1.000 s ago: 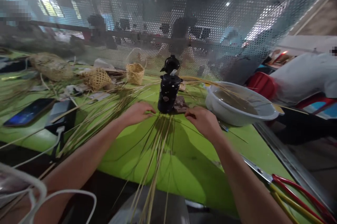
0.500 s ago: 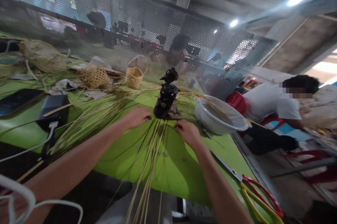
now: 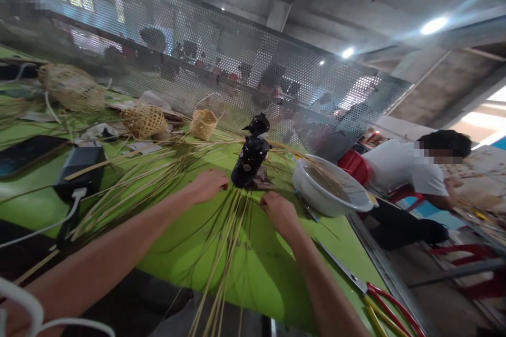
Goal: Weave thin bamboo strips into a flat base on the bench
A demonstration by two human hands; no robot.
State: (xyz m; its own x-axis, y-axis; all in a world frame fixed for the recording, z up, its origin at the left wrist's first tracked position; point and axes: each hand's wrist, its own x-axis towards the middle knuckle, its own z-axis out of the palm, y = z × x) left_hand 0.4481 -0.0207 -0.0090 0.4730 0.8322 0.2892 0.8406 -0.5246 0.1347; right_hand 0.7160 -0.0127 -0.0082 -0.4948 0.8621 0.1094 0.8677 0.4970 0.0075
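Thin bamboo strips point(image 3: 233, 231) fan out over the green table point(image 3: 261, 273) from under a black bottle-shaped weight point(image 3: 250, 155). My left hand point(image 3: 207, 185) lies just left of the weight with its fingers curled down on the strips. My right hand point(image 3: 279, 211) sits just right of the fan, knuckles up and fingers bent onto the strips near the weight's base. What the fingertips pinch is hidden.
A white basin point(image 3: 330, 189) stands right of the weight. Red-handled shears point(image 3: 375, 295) lie at the near right edge. Small woven baskets point(image 3: 203, 123) and loose strips sit behind. A phone point(image 3: 23, 150) and charger point(image 3: 79, 165) lie at left. A seated person point(image 3: 411, 173) works at right, beyond a perforated metal screen point(image 3: 237, 68).
The camera has tilted up and to the right, bringing the seated person into view. Both hands stay at the base of the black weight, the right one shifted slightly left.
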